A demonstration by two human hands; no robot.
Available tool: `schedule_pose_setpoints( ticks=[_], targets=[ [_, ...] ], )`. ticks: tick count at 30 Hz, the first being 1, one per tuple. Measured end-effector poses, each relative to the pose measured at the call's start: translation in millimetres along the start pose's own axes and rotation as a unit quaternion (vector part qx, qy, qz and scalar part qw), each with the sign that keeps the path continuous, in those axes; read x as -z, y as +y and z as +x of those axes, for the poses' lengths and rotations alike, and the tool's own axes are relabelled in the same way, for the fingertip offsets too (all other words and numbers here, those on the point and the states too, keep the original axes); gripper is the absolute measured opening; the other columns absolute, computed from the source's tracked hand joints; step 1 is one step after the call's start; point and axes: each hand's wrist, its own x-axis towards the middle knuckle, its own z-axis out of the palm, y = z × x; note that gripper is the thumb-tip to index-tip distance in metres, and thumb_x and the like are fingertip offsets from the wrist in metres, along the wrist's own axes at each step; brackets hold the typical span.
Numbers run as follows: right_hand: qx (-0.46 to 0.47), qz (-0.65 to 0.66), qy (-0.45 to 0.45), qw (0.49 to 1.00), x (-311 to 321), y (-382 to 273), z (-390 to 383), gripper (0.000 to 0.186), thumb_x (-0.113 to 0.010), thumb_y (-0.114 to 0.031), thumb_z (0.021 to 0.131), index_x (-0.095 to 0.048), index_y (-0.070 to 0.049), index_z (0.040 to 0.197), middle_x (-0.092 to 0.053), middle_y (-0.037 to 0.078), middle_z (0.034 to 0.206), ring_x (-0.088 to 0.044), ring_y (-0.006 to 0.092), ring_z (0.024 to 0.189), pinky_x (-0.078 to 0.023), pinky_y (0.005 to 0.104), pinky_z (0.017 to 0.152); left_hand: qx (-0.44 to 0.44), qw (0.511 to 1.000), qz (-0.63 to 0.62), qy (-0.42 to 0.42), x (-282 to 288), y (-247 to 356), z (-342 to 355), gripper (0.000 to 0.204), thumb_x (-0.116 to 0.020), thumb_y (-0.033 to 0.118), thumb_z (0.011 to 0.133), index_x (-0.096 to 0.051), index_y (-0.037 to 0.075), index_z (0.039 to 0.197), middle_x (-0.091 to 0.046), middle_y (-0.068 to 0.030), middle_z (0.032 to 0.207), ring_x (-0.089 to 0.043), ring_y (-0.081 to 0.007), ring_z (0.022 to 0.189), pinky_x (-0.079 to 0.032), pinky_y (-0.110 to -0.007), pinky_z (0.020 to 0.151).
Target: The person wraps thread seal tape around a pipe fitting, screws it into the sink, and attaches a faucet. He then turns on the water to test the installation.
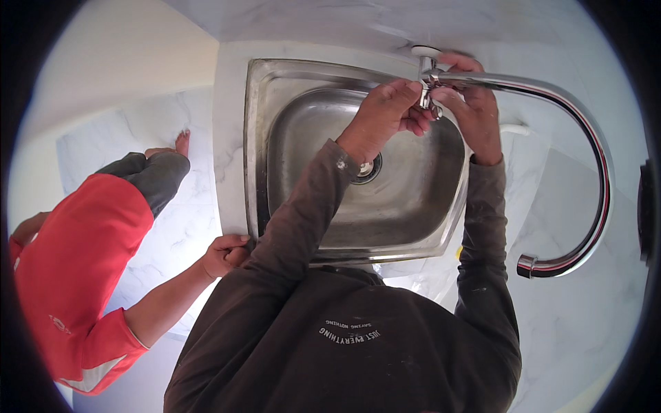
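Both of my hands are at a chrome faucet fixed to the wall above the far right of a steel sink. My left hand is closed, its thumb and fingers pinching the small lower end of the faucet body from the left. My right hand curls around the faucet from the right, where the spout joins; thumb and fingers close in on that joint. The long curved spout swings out to the right, its tip beyond my right forearm. My fingers partly hide the joint and handle.
A person in a red shirt stands at the left, one hand at the sink's near left corner. The drain lies partly behind my left wrist. A white pipe shows right of the sink. A dark object is at the right rim.
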Motion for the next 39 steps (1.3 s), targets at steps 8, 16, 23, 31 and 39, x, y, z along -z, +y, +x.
schedule_pose_setpoints(
  ticks=[8,16,23,31,39],
  targets=[
    [0.098,-0.207,0.087,0.969,-17.5,-1.0,-9.0,0.033,-0.072,-0.016,0.095,-0.068,-0.005,0.126,-0.072,0.008,0.104,-0.072,0.018,0.091,-0.055,0.0311,0.08,-0.002,1.0,0.0,0.001,2.1,-1.4,2.1,0.045,-0.055,0.044,0.108,-0.06,0.0,0.119,-0.065,-0.0087,0.1,-0.066,-0.0177,0.085,-0.054,-0.033,0.077],
    [0.105,0.02,-0.018,0.994,4.0,5.2,4.9,0.026,-0.074,-0.012,0.093,-0.069,-0.003,0.117,-0.072,0.008,0.11,-0.071,0.0183,0.093,-0.055,0.0323,0.082,0.003,0.999,0.036,0.015,-0.9,3.0,-1.0,0.047,-0.055,0.045,0.108,-0.059,0.0,0.121,-0.065,-0.0076,0.099,-0.066,-0.0166,0.086,-0.054,-0.032,0.078],
    [0.094,-0.132,0.061,0.985,-12.2,-4.9,-5.0,0.026,-0.072,-0.014,0.095,-0.069,-0.002,0.118,-0.072,0.007,0.11,-0.072,0.0203,0.091,-0.056,0.0329,0.08,-0.012,0.998,0.061,0.012,2.1,4.5,2.0,0.047,-0.056,0.044,0.108,-0.059,-0.001,0.121,-0.065,-0.0078,0.098,-0.065,-0.0158,0.084,-0.055,-0.031,0.076],
    [0.018,0.019,0.108,0.994,-3.2,3.3,-19.3,0.037,-0.063,-0.021,0.102,-0.061,-0.003,0.134,-0.068,0.005,0.096,-0.068,0.0145,0.084,-0.053,0.0297,0.078,-0.301,0.813,0.468,0.169,-14.6,20.7,3.4,0.033,-0.076,0.03,0.095,-0.065,0.004,0.112,-0.067,-0.0079,0.094,-0.064,-0.0164,0.071,-0.055,-0.031,0.066],
    [-0.137,0.075,0.135,0.979,-12.2,45.7,-95.4,0.043,-0.059,-0.028,0.106,-0.056,-0.002,0.139,-0.062,0.003,0.091,-0.062,0.012,0.079,-0.049,0.027,0.076,-0.348,0.62,0.698,0.089,-17.8,45.6,26.6,0.043,-0.087,0.04,0.078,-0.065,0.01,0.098,-0.066,-0.0026,0.084,-0.068,-0.0214,0.069,-0.054,-0.034,0.059]
  ],
)
